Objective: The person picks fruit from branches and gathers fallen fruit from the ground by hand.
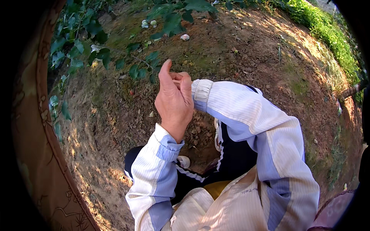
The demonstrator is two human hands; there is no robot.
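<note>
My left hand [175, 104] is in the middle of the view, back toward me, with one digit pointing up and another bent. A little skin shows between these digits; I cannot tell which hand it belongs to. My right arm, in a white and pale blue striped sleeve [245, 106], reaches across from the right. Its cuff [202, 91] ends right behind my left hand, which covers most or all of my right hand. Anything held between the hands is hidden. Just beyond the fingertips hangs a thin leafy branch [141, 61].
Broad green leaves [173, 23] overhang the top and left. Small pale fruits [153, 23] and a whitish fruit [185, 37] lie on the bare soil [115, 115]. Brown patterned fabric [49, 144] borders the left. Grass [326, 34] grows at upper right. My dark-trousered legs [237, 150] are below.
</note>
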